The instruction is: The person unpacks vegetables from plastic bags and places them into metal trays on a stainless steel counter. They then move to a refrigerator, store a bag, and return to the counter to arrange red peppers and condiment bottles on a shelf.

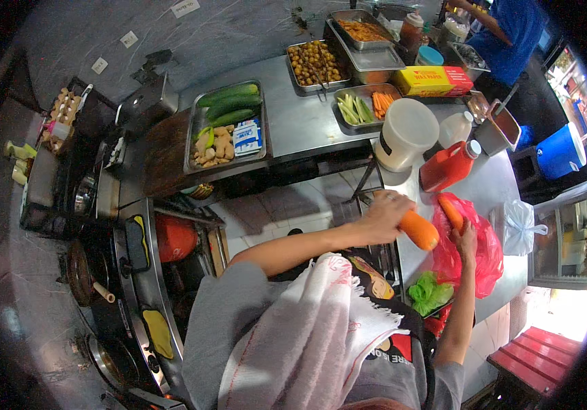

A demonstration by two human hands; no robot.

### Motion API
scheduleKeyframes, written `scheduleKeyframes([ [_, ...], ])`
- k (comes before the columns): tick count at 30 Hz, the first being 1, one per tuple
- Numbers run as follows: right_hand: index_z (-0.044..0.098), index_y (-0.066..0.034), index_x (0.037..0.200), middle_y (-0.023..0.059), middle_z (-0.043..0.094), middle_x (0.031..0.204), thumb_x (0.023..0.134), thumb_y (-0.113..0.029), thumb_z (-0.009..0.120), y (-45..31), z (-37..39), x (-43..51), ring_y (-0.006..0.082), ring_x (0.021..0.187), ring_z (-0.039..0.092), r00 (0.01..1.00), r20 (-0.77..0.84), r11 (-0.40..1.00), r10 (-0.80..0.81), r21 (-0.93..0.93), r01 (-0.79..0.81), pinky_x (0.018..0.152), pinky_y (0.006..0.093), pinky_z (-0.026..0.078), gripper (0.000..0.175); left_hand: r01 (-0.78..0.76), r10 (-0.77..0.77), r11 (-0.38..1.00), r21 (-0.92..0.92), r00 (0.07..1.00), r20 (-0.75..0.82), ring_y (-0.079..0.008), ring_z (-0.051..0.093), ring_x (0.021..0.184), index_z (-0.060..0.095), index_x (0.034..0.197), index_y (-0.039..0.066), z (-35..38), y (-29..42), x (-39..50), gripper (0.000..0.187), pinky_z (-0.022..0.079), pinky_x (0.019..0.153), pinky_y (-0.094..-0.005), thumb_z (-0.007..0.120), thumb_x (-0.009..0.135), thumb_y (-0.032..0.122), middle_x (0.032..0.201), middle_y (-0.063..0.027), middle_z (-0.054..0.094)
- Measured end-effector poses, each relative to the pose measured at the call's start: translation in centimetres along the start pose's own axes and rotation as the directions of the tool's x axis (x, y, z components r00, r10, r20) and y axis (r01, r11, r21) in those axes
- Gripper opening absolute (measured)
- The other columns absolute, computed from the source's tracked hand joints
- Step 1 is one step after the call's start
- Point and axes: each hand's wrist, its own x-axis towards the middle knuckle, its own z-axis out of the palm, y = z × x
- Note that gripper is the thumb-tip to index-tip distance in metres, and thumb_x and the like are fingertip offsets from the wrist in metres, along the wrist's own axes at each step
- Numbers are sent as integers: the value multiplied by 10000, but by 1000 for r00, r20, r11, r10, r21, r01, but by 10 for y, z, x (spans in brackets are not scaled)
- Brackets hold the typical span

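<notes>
My left hand (388, 218) grips a thick orange carrot (419, 230), its blunt end pointing down to the right. A second carrot (450, 211) is in my right hand (463, 238), held over a crumpled red plastic bag (470, 256). That bag lies on the steel table, and whatever is inside it cannot be made out. A bunched green plastic bag (429, 293) sits nearer my body, below the red one. Just beyond my hands stand a red plastic jug (447, 168) with a white cap and a lidded white bucket (408, 134).
A steel tray (188, 148) holds zucchini, ginger and a packet. Another tray (342, 121) has cut celery and carrot sticks. A tied white bag (518, 230) rests at the table's right. Stove (157, 338) at left, red stool (534, 353) at lower right. Someone in blue (508, 41) stands behind.
</notes>
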Motion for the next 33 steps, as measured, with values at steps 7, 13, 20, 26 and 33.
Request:
scheduleKeyframes([
  [7, 582, -26, 1170, 234, 660, 1059, 729, -340, 749, -25, -36, 14, 405, 1008, 624, 971, 183, 988, 154, -8, -156, 840, 497, 489, 567, 584, -481, 768, 263, 797, -366, -411, 647, 860, 487, 1244, 30, -174, -45, -62, 537, 516, 735, -497, 666, 770, 208, 1009, -206, 654],
  [13, 660, 4, 1025, 113, 656, 691, 782, -308, 699, -36, -94, 27, 240, 583, 655, 841, 379, 817, 387, 283, -503, 528, 380, 501, 398, 849, -760, 511, 136, 520, -390, -445, 645, 853, 470, 1091, -135, -253, -145, -114, 482, 498, 745, -498, 605, 856, 264, 872, -317, 634],
  [20, 662, -5, 1028, 17, 559, 571, 817, -277, 662, -110, -173, -33, 127, 454, 547, 819, 255, 748, 515, 334, -574, 403, 295, 395, 344, 872, -750, 473, 127, 474, -462, -386, 655, 844, 592, 983, -106, -257, -220, -129, 427, 496, 742, -449, 632, 832, 292, 870, -262, 651],
  [26, 576, -16, 1185, 32, 633, 826, 837, -243, 676, -258, -187, -80, 96, 660, 598, 952, 145, 365, 269, 899, -240, 533, 236, 437, 427, 588, -823, 566, -578, 444, -355, -138, 626, 886, 568, 1151, 10, -281, -212, -130, 381, 497, 733, -293, 710, 824, 143, 1067, -69, 625],
  [33, 581, -75, 1214, 72, 612, 1183, 702, -81, 752, -448, -102, -11, 213, 1157, 550, 937, -210, 573, -278, 747, 337, 1007, 345, 409, 540, 217, -156, 968, 125, 913, -377, -264, 582, 1128, 600, 1130, 77, -356, -181, -109, 471, 469, 970, -368, 730, 690, -28, 1157, -84, 616],
])
